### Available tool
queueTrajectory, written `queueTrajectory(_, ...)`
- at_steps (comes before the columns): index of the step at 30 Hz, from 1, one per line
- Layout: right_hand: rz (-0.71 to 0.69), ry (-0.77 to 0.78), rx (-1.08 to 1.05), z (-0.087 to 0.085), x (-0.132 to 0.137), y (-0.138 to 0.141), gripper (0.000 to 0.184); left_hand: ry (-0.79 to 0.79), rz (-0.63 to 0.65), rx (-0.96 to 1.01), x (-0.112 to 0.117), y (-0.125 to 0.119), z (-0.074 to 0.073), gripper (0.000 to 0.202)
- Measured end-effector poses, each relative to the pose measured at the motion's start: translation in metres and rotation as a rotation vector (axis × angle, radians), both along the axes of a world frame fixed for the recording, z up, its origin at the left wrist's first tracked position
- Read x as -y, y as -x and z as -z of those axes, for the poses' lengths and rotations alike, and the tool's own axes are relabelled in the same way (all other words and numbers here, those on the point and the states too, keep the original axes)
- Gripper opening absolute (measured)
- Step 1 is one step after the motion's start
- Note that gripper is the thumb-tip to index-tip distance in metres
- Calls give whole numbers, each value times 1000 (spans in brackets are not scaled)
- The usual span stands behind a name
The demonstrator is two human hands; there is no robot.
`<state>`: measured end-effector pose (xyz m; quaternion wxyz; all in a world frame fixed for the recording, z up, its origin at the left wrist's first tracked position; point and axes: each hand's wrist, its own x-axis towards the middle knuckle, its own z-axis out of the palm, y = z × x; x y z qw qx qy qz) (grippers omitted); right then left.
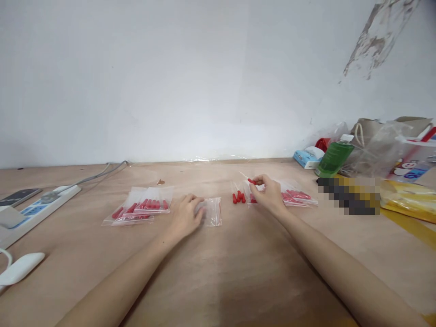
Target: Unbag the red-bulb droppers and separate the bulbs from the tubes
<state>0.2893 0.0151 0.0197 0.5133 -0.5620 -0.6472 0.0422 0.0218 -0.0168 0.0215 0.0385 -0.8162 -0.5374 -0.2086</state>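
Observation:
My right hand [266, 193] pinches a small red-handled stick [252, 181] with a thin white tip pointing up and left. Below it, several more red-handled sticks [239, 197] lie loose in a bunch, their pale thin ends toward the wall. A flat clear zip bag [213, 212] lies left of the bunch. Over its left edge rests my left hand [186, 214], with the fingers curved and a gap between thumb and forefinger. Filled clear bags [138, 206] with red sticks overlap on the left. Further filled bags [299, 198] lie on the right, partly behind my right hand.
On the left are a white power strip [44, 209], a phone [18, 198] and a white plug-like piece [23, 268]. At the right stand a green bottle [335, 156], a blue tissue pack [304, 159] and a yellow package [408, 200]. A white wall [170, 91] bounds the table.

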Motion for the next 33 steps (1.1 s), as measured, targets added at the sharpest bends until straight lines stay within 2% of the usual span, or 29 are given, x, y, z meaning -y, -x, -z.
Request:
queueTrajectory(4,6,97,256,16,3,9,15,107,71,2,20,-24,14,46)
queueTrajectory(7,0,125,379,24,5,15,20,163,131,-23,23,-26,21,55)
queueTrajectory(11,62,124,490,29,8,19,22,209,73,-63,5,-12,21,56)
queueTrajectory(16,105,71,568,34,11,21,20,237,186,-143,-27,18,12,38)
queueTrajectory(18,109,49,580,35,12,22,20,220,192,-184,-34,28,7,30)
queueTrajectory(23,110,14,594,38,12,22,20,173,93,-392,-34,46,-12,32)
queueTrajectory(26,108,-4,597,37,12,22,20,285,-6,-472,-31,52,-25,25)
queueTrajectory(28,110,-29,603,36,12,22,20,328,-20,-466,-31,57,-32,25)
queueTrajectory(30,111,-75,617,35,13,23,20,307,-47,-443,-32,64,-36,34)
queueTrajectory(33,94,-157,647,35,15,25,20,303,-225,-403,-37,79,-36,50)
